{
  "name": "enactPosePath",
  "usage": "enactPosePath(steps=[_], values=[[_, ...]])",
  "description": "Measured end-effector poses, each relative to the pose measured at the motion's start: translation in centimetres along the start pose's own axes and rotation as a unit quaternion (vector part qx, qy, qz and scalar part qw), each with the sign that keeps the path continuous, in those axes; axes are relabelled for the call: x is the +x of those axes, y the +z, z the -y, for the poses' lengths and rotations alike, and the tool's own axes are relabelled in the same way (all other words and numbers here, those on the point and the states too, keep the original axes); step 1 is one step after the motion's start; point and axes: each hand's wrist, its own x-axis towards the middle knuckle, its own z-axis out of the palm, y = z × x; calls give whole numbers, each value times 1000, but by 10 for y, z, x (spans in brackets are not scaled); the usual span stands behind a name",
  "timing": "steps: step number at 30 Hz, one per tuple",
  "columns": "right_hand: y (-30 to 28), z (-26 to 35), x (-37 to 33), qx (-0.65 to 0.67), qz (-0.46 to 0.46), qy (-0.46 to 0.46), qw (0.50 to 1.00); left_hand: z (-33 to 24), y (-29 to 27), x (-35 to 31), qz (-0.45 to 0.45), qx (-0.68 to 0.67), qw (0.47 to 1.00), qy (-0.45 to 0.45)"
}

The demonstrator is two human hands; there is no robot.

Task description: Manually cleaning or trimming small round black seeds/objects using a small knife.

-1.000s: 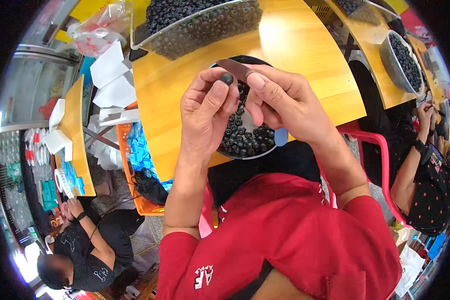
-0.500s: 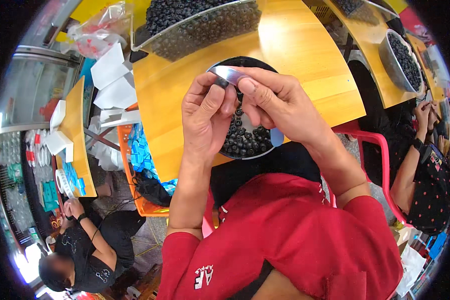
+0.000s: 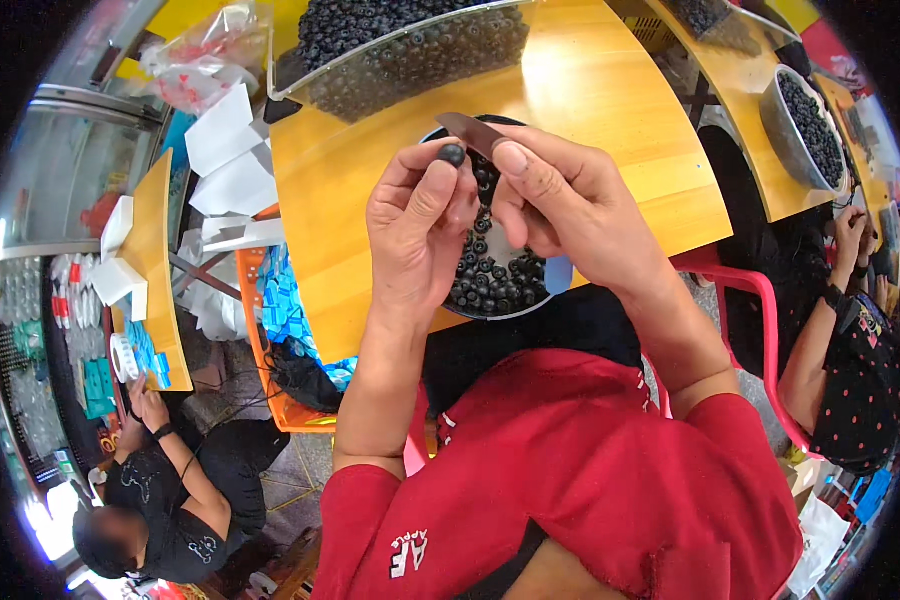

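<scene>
My left hand (image 3: 410, 225) is closed, pinching a dark round blueberry (image 3: 452, 155) between thumb and fingertips. My right hand (image 3: 570, 195) grips a small knife (image 3: 467, 131), its short blade pointing left past the thumb. The blade is just above and to the right of the berry, with a small gap showing between them. Below both hands is a round bowl (image 3: 515, 314) with more blueberries (image 3: 490, 285) along its near side. Under the right hand a blue piece (image 3: 558, 275) sticks out by the bowl's rim; whether it belongs to the knife is hidden.
A clear bin (image 3: 410, 70) heaped with dark berries stands at the table's (image 3: 640, 150) far edge. To the left is an orange crate (image 3: 280, 400) of blue packets. Co-workers sit at left (image 3: 185, 500) and right (image 3: 850, 380), the right one near another berry tub (image 3: 805, 130).
The knife blade has lifted off the berry and turned, now looking dark instead of shiny. More of the berry shows. The left co-worker's hands have moved up slightly.
</scene>
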Motion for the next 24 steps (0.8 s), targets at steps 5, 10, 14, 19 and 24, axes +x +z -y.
enactPosePath(steps=[5, 10, 14, 19, 24], values=[[3, -4, 3, -77, -4, -62, 995, -1, 1, -2, -28, 42, 999, 8], [2, 0, 3, -97, -3, -63, 993, -3, 2, -1, -53, 75, 996, 4], [3, -1, 3, -123, -12, -71, 990, -3, -1, 1, -32, 66, 997, 0], [0, -4, 4, -132, -11, -59, 989, -6, -2, 0, -40, 77, 996, -10], [-8, -7, 8, -141, 0, -46, 989, -3, -4, -3, -5, 74, 997, 7]])
